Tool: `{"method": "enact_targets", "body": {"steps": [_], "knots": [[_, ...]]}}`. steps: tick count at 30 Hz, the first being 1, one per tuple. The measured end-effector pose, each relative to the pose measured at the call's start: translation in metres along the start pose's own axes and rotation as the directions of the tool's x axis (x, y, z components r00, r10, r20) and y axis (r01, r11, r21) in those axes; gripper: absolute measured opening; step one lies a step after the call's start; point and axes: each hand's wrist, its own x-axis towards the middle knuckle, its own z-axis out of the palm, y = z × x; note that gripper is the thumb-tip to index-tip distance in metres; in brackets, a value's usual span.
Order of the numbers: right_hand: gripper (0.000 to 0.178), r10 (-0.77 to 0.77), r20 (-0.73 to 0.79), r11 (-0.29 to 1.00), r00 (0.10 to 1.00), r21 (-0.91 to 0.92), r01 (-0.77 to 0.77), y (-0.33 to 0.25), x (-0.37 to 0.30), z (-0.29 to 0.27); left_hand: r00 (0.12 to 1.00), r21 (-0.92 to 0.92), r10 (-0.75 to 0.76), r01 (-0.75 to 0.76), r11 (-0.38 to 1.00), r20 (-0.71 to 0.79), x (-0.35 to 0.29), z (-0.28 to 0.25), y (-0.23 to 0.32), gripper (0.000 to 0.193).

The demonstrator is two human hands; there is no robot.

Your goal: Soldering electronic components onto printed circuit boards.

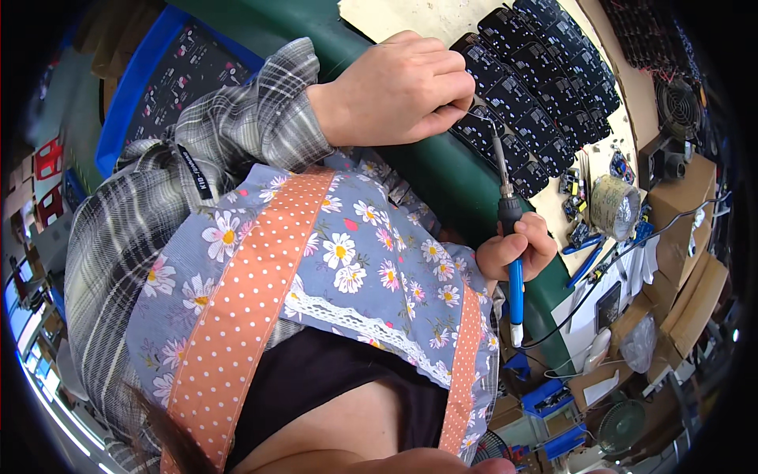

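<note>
My right hand [517, 251] is closed around the blue handle of a soldering iron [515, 296], whose metal shaft points away toward the far side. To its left, my left hand [395, 91] pinches a thin strand of solder wire [478, 117]. The wire's end is close to the iron's tip; whether they touch I cannot tell. Under and beyond the tip lie rows of black circuit boards [545, 87] on a pale sheet. Some of the nearest boards are partly hidden by my left hand.
A roll of tape [614, 207] and small parts stand right of the boards, near blue-handled tools [584, 262]. The iron's black cable [580, 308] runs right past cardboard boxes [683, 229]. A blue-rimmed tray [126, 118] holding dark boards is at far left. The green table edge [442, 178] lies close to me.
</note>
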Motion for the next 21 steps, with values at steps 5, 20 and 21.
{"method": "enact_targets", "body": {"steps": [5,20,21], "knots": [[0.02,0.062,0.006,0.998,0.998,-0.018,-0.062,-0.002,0.001,0.003,1.0,0.006,-0.012,0.012,1.0,0.017,-0.001,0.001,-0.002,0.015],[0.019,0.027,0.074,0.997,0.997,-0.072,-0.022,-0.001,0.004,0.008,1.0,0.015,0.004,-0.004,1.0,-0.002,0.0,0.006,-0.001,0.015],[0.019,0.031,0.07,0.997,0.997,-0.079,-0.026,-0.001,0.002,0.007,1.0,-0.004,0.011,-0.011,1.0,-0.007,0.002,0.008,-0.002,0.015]]}}
